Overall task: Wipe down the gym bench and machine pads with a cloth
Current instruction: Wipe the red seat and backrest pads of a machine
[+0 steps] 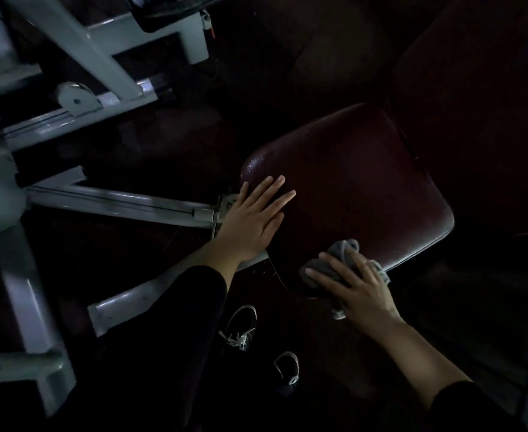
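Observation:
A dark maroon padded seat (356,188) fills the middle right of the view. My left hand (253,219) lies flat on its left edge, fingers straight and together. A crumpled grey cloth (337,263) sits on the pad's near edge. My right hand (356,285) lies over the cloth with spread fingers and presses it onto the pad. A second maroon pad (474,67), darker, rises behind the seat at the upper right.
Grey steel frame bars (116,204) of the machine run across the left half, with a foot bar (162,291) below the seat. My dark shoes with white laces (240,335) stand on the dark floor beneath. The scene is dim.

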`<state>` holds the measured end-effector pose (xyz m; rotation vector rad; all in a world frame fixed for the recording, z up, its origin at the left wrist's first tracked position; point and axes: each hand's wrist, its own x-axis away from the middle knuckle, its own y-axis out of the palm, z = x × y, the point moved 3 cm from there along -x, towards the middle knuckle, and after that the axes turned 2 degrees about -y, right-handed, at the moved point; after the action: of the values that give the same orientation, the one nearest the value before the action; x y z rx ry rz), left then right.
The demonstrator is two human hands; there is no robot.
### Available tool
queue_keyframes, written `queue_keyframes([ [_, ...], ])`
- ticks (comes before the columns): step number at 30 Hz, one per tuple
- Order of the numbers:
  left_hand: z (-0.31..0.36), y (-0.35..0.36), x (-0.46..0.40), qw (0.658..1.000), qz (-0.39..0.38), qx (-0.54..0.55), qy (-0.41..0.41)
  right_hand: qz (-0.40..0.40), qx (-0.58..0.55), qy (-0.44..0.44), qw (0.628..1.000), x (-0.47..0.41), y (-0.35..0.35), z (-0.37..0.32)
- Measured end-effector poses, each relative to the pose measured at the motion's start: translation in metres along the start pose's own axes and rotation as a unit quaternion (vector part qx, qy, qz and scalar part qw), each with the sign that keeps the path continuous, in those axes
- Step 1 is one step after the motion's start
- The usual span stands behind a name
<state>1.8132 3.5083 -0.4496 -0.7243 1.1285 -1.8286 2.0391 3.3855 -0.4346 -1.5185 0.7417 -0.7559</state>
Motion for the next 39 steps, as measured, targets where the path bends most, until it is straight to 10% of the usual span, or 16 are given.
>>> queue_keyframes([
  [6, 0.026, 0.009, 0.027, 0.980, 0.058, 0.082, -0.169, 0.013, -0.066, 0.141, 0.988, -0.051, -0.022, 0.015],
  [20, 0.071, 0.034, 0.042, 0.881, 0.135, 0.228, -0.393, 0.001, -0.108, -0.080, 0.991, -0.166, -0.026, 0.017],
  [31, 0.139, 0.057, 0.028, 0.651, 0.305, 0.271, -0.640, -0.018, -0.096, -0.294, 0.951, -0.159, -0.027, 0.048],
  [39, 0.152, 0.059, 0.027, 0.622, 0.360, 0.245, -0.651, -0.009, -0.032, -0.402, 0.915, -0.155, -0.022, 0.038],
])
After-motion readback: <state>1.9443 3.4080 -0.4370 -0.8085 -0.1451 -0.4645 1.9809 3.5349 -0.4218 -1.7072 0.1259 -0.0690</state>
